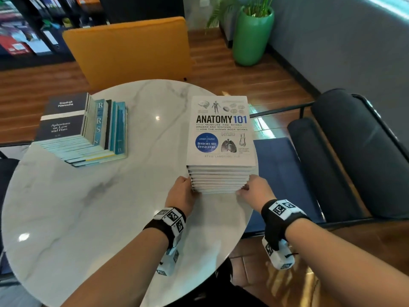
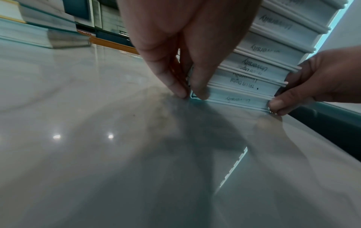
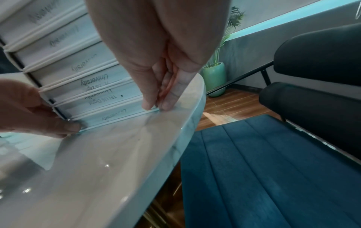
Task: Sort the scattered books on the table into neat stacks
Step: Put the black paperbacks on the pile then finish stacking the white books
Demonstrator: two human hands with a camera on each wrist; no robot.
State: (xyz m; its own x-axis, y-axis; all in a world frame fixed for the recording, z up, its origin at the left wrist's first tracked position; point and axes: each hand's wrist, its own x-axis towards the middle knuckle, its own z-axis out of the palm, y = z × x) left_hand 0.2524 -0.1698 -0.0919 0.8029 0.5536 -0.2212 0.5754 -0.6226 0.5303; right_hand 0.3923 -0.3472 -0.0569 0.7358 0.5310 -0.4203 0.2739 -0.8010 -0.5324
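A tall stack of white hardbacks (image 1: 219, 178), topped by "Anatomy 101" (image 1: 221, 129), stands near the right edge of the round marble table (image 1: 110, 207). My left hand (image 1: 192, 187) pinches the stack's near-left bottom corner; in the left wrist view its fingertips (image 2: 199, 94) sit on the lowest book (image 2: 238, 100). My right hand (image 1: 243, 189) pinches the near-right bottom corner, with fingertips (image 3: 148, 105) on the lowest book's edge (image 3: 113, 117). A second stack (image 1: 73, 134) with a dark Nietzsche book on top lies at the table's left.
An orange chair (image 1: 132, 49) stands behind the table. A blue-seated chair (image 1: 281, 178) with dark back cushions (image 1: 354, 151) sits right beside the table's right rim. A green plant pot (image 1: 252, 36) is on the wooden floor at the back.
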